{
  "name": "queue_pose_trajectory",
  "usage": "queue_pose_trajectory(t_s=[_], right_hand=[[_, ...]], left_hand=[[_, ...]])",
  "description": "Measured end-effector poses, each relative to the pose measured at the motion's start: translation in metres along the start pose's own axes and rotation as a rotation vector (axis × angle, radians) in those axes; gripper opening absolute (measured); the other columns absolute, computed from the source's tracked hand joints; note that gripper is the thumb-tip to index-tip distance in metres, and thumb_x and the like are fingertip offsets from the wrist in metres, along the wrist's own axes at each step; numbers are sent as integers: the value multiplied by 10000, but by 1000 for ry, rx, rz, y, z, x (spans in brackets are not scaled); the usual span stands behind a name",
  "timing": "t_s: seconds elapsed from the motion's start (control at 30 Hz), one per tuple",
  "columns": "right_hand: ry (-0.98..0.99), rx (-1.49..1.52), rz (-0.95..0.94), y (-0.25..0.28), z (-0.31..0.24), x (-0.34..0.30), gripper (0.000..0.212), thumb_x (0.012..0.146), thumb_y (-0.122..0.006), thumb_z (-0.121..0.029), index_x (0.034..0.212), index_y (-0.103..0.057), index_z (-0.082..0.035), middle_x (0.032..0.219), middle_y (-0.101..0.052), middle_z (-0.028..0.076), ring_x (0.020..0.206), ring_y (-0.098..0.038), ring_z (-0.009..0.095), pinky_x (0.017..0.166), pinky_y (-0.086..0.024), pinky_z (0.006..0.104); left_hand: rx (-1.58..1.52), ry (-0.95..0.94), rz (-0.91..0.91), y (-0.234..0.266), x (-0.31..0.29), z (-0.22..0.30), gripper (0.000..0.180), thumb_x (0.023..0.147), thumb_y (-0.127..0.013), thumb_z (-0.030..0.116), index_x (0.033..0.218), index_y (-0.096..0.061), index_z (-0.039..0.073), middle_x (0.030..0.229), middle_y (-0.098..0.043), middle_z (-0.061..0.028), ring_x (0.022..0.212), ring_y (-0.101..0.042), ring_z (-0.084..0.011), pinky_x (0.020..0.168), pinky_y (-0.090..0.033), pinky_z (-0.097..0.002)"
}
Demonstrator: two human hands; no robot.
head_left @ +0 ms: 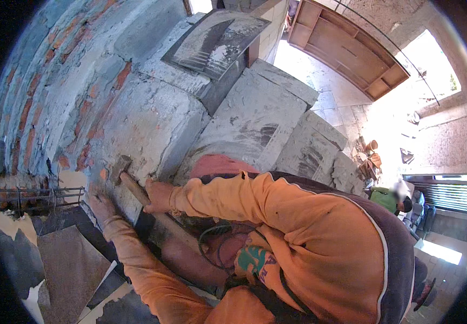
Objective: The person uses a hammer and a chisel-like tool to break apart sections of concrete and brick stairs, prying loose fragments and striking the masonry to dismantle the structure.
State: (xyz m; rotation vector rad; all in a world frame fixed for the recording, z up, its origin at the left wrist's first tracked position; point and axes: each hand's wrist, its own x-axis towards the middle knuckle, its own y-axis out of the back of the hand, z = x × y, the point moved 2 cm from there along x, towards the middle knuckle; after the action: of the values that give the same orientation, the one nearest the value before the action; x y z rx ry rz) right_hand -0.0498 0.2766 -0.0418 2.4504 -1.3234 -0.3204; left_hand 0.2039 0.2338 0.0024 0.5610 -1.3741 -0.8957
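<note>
Against the lower face of the plastered brick wall, a hammer lies with its dull metal head touching the grey render and its wooden handle slanting down to the right. The right hand is closed in a fist around the handle partway along, its orange sleeve running off to the right. The left hand rests spread on the wall surface just below and left of the hammer head, fingers fairly open; whether it pins anything small beneath them, such as a chisel, cannot be told from this angle. Above the hammer, patches of bare red brick show through the render toward the left. On top of the wall sits a flat mortar-smeared board, and stepped grey concrete blocks descend to the right. Left of the hands, rusty steel reinforcing bars jut out level from the masonry. Below them lie flat brown and grey sheets. Far right, a wooden shelf unit lies on sunlit paving.
</note>
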Motion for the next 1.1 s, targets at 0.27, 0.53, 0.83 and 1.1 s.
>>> queue_pose_trajectory(t_s=[0.27,0.53,0.83,1.1], right_hand=[[-76,-9,85,6,-2,-8,784,679,-729,-388,1116,-379,160,882,-614,304,871,-622,429,777,-497,437],[-121,232,-127,23,14,7,631,668,-681,-481,926,-636,92,874,-645,270,849,-644,354,775,-499,410],[-298,289,-256,0,18,15,724,676,-724,-496,1134,-596,50,1054,-636,234,983,-619,332,851,-486,385],[-265,151,-197,31,71,43,643,772,-645,-461,1208,-564,5,1053,-648,188,985,-611,308,873,-466,395]], left_hand=[[36,163,-196,-29,-30,13,407,796,-484,167,1148,-595,-5,1064,-549,-217,1006,-544,-341,877,-442,-414],[-178,135,-203,8,-69,6,390,846,-491,316,1020,-620,-9,1028,-583,-195,1045,-540,-362,932,-409,-422],[-366,197,-165,64,-107,97,248,692,-501,32,902,-633,25,1023,-633,-160,1163,-521,-351,1047,-338,-409],[-380,340,-189,48,-103,188,204,715,-573,-13,904,-638,27,1160,-590,-162,1173,-517,-354,975,-425,-373]])
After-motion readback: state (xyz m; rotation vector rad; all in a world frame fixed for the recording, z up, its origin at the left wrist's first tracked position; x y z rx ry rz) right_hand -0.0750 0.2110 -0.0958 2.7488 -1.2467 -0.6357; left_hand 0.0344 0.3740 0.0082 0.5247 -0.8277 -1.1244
